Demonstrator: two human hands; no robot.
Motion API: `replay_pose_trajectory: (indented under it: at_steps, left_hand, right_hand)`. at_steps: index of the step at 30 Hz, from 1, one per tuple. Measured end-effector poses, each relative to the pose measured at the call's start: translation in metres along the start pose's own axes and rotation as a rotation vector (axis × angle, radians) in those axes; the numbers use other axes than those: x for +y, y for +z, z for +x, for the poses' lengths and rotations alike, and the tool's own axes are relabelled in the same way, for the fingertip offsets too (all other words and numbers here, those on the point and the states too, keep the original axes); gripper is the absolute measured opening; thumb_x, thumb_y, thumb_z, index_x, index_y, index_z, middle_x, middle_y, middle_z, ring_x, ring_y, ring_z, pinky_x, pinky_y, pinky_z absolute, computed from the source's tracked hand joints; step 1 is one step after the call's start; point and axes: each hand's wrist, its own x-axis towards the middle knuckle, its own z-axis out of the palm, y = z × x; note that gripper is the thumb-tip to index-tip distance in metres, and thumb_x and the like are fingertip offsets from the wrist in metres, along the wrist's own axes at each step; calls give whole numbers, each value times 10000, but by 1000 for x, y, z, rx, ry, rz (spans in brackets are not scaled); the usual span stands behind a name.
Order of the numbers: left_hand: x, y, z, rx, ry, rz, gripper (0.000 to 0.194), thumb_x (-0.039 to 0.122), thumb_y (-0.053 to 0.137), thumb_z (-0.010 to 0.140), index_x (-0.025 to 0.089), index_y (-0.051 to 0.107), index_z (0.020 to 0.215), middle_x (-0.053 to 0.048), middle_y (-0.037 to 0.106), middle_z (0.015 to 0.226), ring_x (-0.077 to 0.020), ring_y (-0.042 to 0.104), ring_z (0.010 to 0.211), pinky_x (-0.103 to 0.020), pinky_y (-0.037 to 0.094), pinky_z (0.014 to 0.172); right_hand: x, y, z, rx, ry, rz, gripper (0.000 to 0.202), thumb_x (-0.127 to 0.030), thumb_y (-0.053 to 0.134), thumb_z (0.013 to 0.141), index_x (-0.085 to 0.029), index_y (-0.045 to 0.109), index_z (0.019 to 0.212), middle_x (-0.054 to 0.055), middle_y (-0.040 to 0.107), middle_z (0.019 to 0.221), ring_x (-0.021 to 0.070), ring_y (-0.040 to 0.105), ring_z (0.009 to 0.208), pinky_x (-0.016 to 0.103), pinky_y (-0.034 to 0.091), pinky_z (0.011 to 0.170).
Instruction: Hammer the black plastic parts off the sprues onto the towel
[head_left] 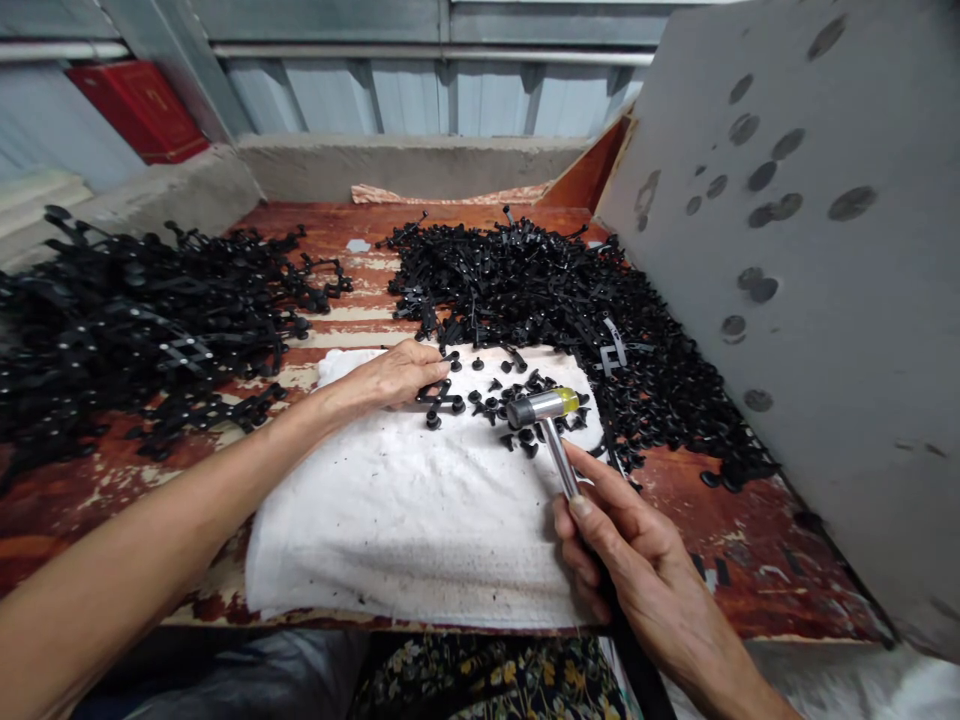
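Observation:
My right hand [626, 545] is wrapped round the handle of a mallet [551, 408]. The mallet has a metal head with one black face and one yellow face, and it hangs over small black round-headed pieces [495, 405] scattered on a white towel [405, 520]. My left hand [409, 372] is closed on a black jointed plastic piece [442, 402] with round knobs at its ends. That piece lies low over the towel's far part, and the fingers partly hide it.
A large heap of black parts [510, 280] lies behind the towel and runs down its right side. Another heap of black jointed pieces [150, 330] is on the left. A grey spotted panel [810, 300] rises at right. A red box [139, 110] sits at back left.

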Motion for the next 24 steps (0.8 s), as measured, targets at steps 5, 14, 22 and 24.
replay_pose_trajectory:
  at_steps: [5,14,22,24]
  left_hand:
    - [5,1,-3,24,-16,18,363,209,484,902,181,451,542,72,314,390,-66,263,353,-205,170,369]
    - [11,3,-5,27,-32,90,354,182,485,889,180,448,537,78,305,391,-66,263,371,-211,173,385]
    - [5,1,1,70,22,166,352,240,525,821,200,372,506,61,315,427,-79,290,393,-234,187,403]
    - [4,2,2,66,21,180,364,253,535,807,207,340,503,60,299,431,-81,286,399,-242,176,414]
  right_hand:
    - [0,1,0,-6,10,3,696,-579,722,776,-278,515,1369,-55,545,700,59,372,432,148,357,307]
    - [0,0,-1,-7,17,16,672,-569,716,790,-303,514,1374,-52,548,715,61,382,445,146,363,319]
    - [1,0,0,-11,6,-16,664,-563,697,805,-288,516,1381,-44,546,717,67,376,439,160,352,319]
    - [1,-2,-1,-23,9,-51,648,-554,659,837,-287,497,1405,-37,551,727,71,371,434,169,340,317]
